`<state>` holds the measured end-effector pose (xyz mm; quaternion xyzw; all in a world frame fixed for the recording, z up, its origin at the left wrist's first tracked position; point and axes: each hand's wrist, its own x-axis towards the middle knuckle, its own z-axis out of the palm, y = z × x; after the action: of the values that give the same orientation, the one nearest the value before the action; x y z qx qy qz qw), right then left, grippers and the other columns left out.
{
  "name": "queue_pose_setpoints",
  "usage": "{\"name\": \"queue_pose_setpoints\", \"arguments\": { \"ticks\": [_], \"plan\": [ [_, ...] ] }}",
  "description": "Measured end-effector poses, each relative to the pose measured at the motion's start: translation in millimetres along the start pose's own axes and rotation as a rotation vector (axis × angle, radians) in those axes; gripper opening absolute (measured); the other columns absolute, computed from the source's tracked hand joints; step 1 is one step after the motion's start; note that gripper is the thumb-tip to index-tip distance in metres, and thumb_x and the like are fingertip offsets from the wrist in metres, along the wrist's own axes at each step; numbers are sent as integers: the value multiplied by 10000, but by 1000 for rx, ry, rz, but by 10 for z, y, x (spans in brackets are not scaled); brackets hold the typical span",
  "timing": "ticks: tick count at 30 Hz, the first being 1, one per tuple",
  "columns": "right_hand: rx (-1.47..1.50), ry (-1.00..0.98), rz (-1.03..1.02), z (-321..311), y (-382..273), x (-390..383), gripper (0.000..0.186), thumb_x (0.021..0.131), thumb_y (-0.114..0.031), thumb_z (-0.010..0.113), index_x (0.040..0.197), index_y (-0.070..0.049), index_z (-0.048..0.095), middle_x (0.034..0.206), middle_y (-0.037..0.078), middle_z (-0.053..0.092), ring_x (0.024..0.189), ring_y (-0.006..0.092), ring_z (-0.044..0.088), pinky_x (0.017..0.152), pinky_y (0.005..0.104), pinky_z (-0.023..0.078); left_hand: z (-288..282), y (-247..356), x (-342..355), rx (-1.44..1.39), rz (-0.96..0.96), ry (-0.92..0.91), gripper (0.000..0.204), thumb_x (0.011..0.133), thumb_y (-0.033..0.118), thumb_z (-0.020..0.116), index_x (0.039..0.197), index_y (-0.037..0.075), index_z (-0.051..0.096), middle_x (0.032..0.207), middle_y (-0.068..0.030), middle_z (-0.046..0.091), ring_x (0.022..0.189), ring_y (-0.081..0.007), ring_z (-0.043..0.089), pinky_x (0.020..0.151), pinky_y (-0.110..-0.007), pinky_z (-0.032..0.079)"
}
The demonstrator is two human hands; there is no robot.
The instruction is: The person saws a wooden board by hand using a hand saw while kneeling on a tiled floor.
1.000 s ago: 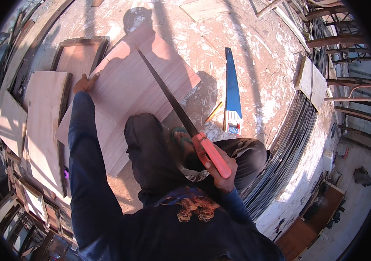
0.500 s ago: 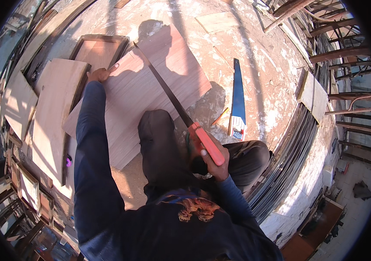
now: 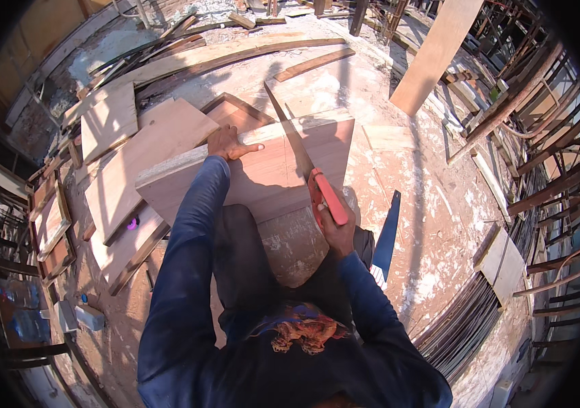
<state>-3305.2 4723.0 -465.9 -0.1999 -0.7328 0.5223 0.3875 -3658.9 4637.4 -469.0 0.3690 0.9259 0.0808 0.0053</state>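
My left hand (image 3: pixel 227 143) grips the top edge of a reddish plywood board (image 3: pixel 256 182) raised on edge in front of me, thumb stretched along its face. My right hand (image 3: pixel 336 228) is closed round the red handle of a hand saw (image 3: pixel 288 128). The saw's blade crosses the board's top edge, right of my left hand, its tip pointing away from me. A second saw with a blue blade (image 3: pixel 387 231) lies on the ground beside my right knee, partly hidden at its handle.
Loose boards (image 3: pixel 148 155) and a purple object (image 3: pixel 133 224) lie at the left; an upright plank (image 3: pixel 431 56) stands at the back right. Bundled thin rods (image 3: pixel 456 326) and a rack of rusty bars (image 3: pixel 552 173) line the right side. Plastic containers (image 3: pixel 89 317) are at the lower left.
The board has come from lying slanted to standing more on edge. The red-handled saw has turned so its blade crosses that top edge, and my view has tilted up, showing more ground ahead.
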Motion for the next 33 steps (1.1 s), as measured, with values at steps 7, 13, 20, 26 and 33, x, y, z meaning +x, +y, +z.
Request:
{"name": "queue_pose_setpoints", "arguments": {
  "ticks": [7,13,20,26,33],
  "plan": [
    [86,32,-53,60,222,-106,436,879,-33,667,1310,-2,609,1136,170,709,1038,203,686,900,332,521,41,-89,-76,-25,20,-65,1028,662,885,585,1265,54,628,1183,-186,656,1156,-358,618,954,-469,485],
    [29,-38,52,-49,340,-229,458,840,-37,675,1294,-3,622,1102,185,715,950,232,723,844,324,545,197,24,97,-80,22,-142,900,801,777,526,1416,120,516,1307,-224,602,1273,-422,526,1047,-516,411],
    [-28,-61,131,8,258,-254,455,865,-40,678,1305,37,595,1153,211,701,1050,242,698,892,337,526,243,79,373,2,-22,-98,917,811,819,491,1183,-11,603,1206,-209,650,1144,-371,622,953,-514,473],
    [-86,-39,56,131,190,-128,479,848,-2,644,1323,19,592,1094,179,723,975,222,722,834,312,542,338,-170,612,-46,-60,-126,1018,782,881,459,1191,-41,603,1185,-255,659,1156,-396,624,971,-527,469],
    [-52,-34,207,113,-15,-31,466,892,-61,662,1337,46,571,1275,191,655,1145,243,646,978,334,489,412,-220,693,-38,-43,-101,1018,791,858,478,1330,0,568,1253,-288,620,1225,-428,575,1043,-529,425]
  ]
}}
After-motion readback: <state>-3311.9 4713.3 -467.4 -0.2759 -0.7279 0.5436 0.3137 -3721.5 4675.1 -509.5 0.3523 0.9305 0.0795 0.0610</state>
